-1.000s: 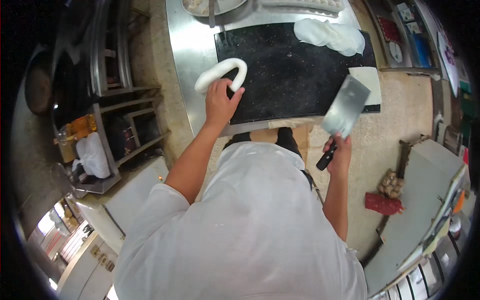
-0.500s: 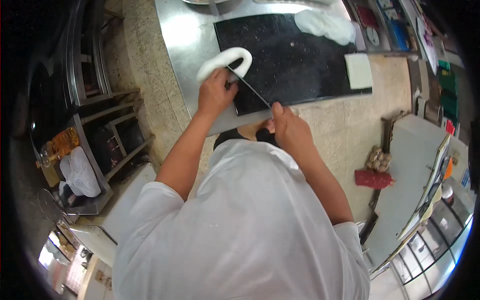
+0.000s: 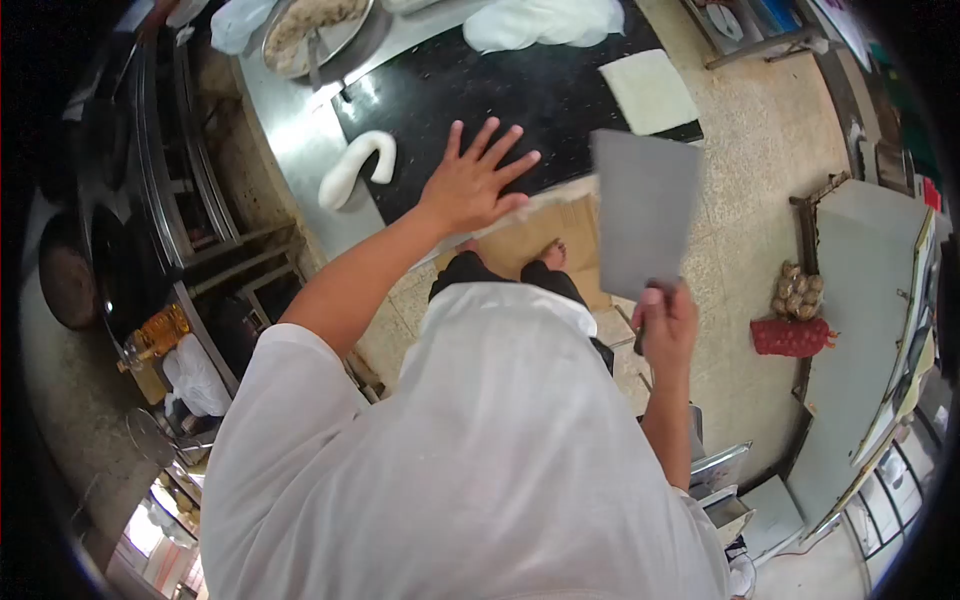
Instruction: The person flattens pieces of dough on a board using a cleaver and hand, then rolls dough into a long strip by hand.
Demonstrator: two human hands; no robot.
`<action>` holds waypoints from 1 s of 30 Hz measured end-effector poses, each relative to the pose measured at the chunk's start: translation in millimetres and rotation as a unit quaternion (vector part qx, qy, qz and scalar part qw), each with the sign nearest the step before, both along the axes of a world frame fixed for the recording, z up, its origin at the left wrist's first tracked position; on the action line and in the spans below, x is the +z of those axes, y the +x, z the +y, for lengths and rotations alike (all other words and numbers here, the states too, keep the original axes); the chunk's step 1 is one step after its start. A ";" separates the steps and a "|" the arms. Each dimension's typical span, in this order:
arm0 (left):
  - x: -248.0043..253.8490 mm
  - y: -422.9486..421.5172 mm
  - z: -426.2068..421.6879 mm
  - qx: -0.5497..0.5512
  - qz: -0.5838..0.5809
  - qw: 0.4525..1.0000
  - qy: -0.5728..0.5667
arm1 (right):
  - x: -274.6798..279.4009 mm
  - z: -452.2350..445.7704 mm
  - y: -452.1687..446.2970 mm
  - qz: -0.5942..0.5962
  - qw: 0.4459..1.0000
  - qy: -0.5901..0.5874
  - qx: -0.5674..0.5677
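Observation:
My left hand (image 3: 475, 182) is spread wide over the near part of the black board (image 3: 430, 95), with nothing held in it. To its left, a curved white roll, perhaps dough (image 3: 350, 172), lies across the board's left edge and the metal table. My right hand (image 3: 668, 318) grips the handle of a cleaver (image 3: 648, 210), its broad blade raised off the board's near right side. A folded white cloth (image 3: 650, 92) lies at the board's right end, and a crumpled white sheet or bag (image 3: 545, 22) is at its far edge.
A metal bowl with a pale mixture and a utensil (image 3: 312, 32) stands at the table's far left. Shelves with an orange bottle (image 3: 163, 325) and a white bag (image 3: 197, 378) are on the left. On the right sit a red net bag (image 3: 790, 338) and a pale cabinet (image 3: 865, 260).
My left hand has let go of the white roll and spread open to its right. The cleaver, at the roll half a second ago, has swung away to the right. The camera view has turned.

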State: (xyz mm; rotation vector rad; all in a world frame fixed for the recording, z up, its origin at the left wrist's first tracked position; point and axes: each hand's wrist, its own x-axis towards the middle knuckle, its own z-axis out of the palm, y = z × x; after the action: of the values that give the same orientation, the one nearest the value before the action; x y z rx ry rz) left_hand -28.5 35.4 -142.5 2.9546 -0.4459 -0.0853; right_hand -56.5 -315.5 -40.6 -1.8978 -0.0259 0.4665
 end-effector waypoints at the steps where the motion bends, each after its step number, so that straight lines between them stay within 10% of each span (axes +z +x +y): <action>1: -0.1 10.9 -4.7 -0.008 0.002 1.000 0.006 | 5.7 2.5 14.3 -0.040 0.997 0.056 -0.043; 5: 0.4 40.4 -14.3 -0.102 0.026 0.994 0.019 | -44.7 32.9 110.2 -0.087 0.976 0.135 -0.149; 11: 3.0 62.2 -18.9 -0.099 0.043 0.994 0.001 | -103.8 52.1 152.2 0.194 0.944 0.141 -0.228; 16: 12.0 59.3 -9.2 -0.127 0.019 0.986 -0.109 | -60.1 79.9 60.1 0.222 0.971 -0.074 0.044; 18: 1.9 42.0 -1.1 -0.238 0.026 0.966 -0.102 | -133.3 89.3 6.5 -0.074 0.962 -0.136 0.226; 21: -0.6 48.6 6.3 -0.279 0.070 0.953 -0.091 | -119.5 117.4 10.9 0.078 0.970 -0.123 0.192; 23: -0.9 75.1 1.7 -0.302 0.070 0.948 -0.067 | -144.9 116.9 21.5 -0.086 0.970 -0.165 0.158; 25: -5.9 111.9 -9.1 -0.283 -0.005 0.957 -0.063 | -81.7 117.1 85.5 0.247 0.927 -0.198 0.201; 30: -9.7 112.8 -17.6 -0.343 -0.024 0.937 -0.058 | -82.4 111.0 45.1 0.124 0.955 -0.216 0.161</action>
State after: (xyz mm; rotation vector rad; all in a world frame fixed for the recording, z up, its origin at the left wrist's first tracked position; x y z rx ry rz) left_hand 84.3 17.8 -152.2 2.5460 -1.4076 -0.0592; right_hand -11.4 -204.5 -123.0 -2.2574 -0.0739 0.9971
